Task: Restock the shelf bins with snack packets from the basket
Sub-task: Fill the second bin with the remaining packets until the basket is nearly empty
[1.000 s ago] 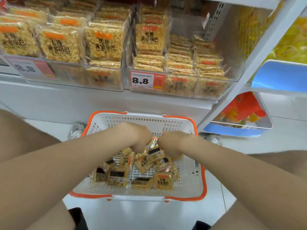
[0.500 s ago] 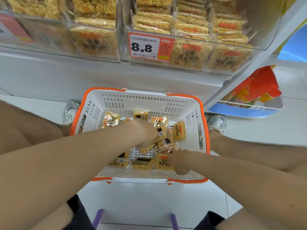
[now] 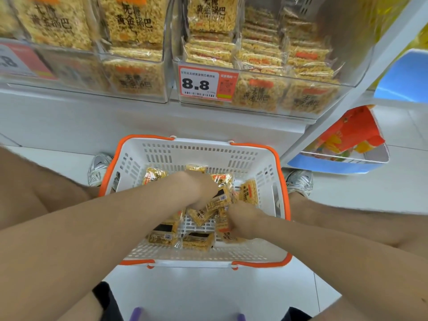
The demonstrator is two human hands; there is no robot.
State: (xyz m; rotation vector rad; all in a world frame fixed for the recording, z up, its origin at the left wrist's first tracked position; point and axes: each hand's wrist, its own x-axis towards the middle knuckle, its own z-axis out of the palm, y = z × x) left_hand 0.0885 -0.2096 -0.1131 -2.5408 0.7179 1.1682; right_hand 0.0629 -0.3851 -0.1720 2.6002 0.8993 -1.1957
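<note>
— So, where are the snack packets (image 3: 196,240)?
— Loose in the white basket (image 3: 201,154), centre of frame, below the shelf bins (image 3: 342,54) along the top.
— And the grip?
— Left hand (image 3: 196,189) clutches several packets; right hand (image 3: 244,222), just beside it, grips more.

There is one basket (image 3: 203,151). In it at least ten snack packets (image 3: 198,242) can be counted; the hands cover part of the pile, so the exact number cannot be told. Two hands are in the basket, the left hand (image 3: 199,191) and the right hand (image 3: 243,221). Above are two clear shelf bins (image 3: 342,66) and two price tags (image 3: 200,84). There are two silver shoes (image 3: 99,167).
</note>
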